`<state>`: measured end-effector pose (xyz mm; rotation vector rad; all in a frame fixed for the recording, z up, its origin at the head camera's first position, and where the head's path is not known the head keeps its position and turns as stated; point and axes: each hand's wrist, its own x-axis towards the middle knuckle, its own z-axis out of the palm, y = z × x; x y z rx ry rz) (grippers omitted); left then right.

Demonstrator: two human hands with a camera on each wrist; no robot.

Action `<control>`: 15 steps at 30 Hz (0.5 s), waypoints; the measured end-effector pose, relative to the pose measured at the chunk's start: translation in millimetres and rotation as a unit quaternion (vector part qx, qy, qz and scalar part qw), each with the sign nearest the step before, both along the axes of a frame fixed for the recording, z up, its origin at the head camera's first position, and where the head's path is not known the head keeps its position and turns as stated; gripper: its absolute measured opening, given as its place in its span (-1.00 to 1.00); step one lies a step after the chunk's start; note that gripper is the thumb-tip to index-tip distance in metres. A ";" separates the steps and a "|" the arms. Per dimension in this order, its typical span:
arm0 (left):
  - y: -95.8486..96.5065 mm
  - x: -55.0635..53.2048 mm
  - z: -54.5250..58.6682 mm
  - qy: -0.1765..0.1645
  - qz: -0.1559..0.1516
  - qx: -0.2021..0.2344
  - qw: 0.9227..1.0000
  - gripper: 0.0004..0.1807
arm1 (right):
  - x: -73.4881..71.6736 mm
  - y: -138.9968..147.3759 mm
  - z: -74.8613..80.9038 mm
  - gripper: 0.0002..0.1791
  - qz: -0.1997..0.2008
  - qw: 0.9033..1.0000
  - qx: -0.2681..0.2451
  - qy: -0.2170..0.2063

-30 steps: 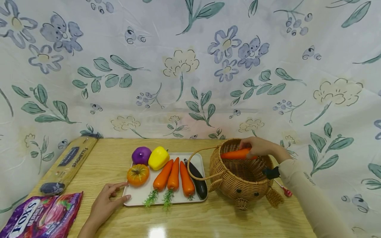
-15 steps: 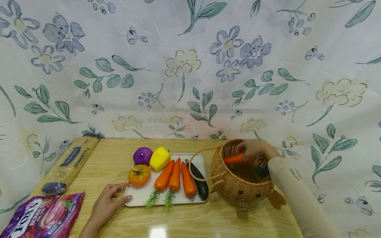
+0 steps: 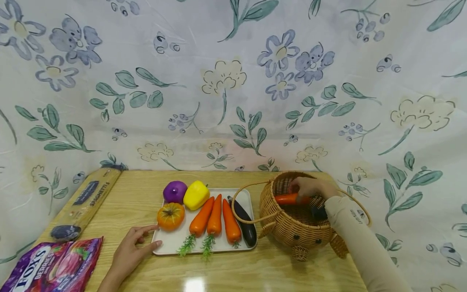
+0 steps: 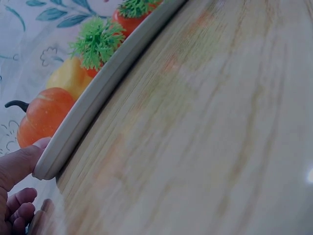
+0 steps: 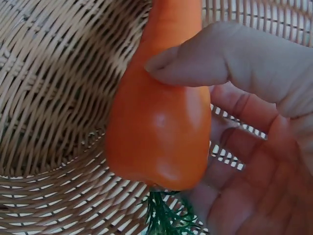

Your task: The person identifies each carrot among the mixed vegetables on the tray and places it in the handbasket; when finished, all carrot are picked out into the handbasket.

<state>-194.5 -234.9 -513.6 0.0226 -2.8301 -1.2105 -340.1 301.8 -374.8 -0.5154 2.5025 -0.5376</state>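
Inside the wicker basket [image 3: 282, 231], my right hand [image 3: 311, 188] holds an orange carrot [image 5: 159, 117], thumb across its top and fingers behind it. Green leaves hang from the carrot's thick end in the right wrist view. My left hand [image 3: 131, 248] rests at the near left corner of a white tray [image 3: 168, 245], its thumb [image 4: 27, 159] on the rim and index finger at the left edge. On the tray lie three carrots [image 3: 216, 217], a black eggplant [image 3: 247, 229], a yellow bell pepper [image 3: 196, 195], a small orange pumpkin [image 3: 170, 216] and a purple round vegetable [image 3: 175, 192].
A spaghetti pack [image 3: 85, 202] and a purple Fox's candy bag [image 3: 58, 263] lie at the left of the wooden table [image 3: 226, 271]. One basket handle [image 3: 251, 221] leans over the tray's right side. A floral cloth [image 3: 204, 81] hangs behind.
My right hand has lowered the carrot deeper into the basket. The second basket handle now shows at the right, beyond the forearm. The left hand stays at the tray corner.
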 end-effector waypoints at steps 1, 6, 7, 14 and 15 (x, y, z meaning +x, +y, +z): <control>0.0 0.0 0.0 -0.001 0.000 -0.001 1.000 -0.42 | -0.3 -0.8 -0.6 -0.63 0.000 1.000 0.003 -0.001; -0.5 0.2 -1.0 -0.007 0.003 -0.002 1.000 -0.42 | -4.2 -4.0 -5.6 -0.71 0.016 0.999 0.040 0.022; -0.5 0.4 -1.0 -0.009 0.004 -0.001 1.000 -0.42 | -4.5 -4.5 -6.8 -0.72 0.017 0.998 0.048 0.028; 0.3 1.1 1.7 -0.021 0.003 0.003 1.000 -0.41 | -5.7 -2.3 -15.8 -0.73 0.008 0.995 0.091 0.046; 0.5 0.8 1.9 -0.020 0.003 0.002 1.000 -0.42 | -5.8 -1.5 -16.4 -0.73 0.008 0.994 0.094 0.047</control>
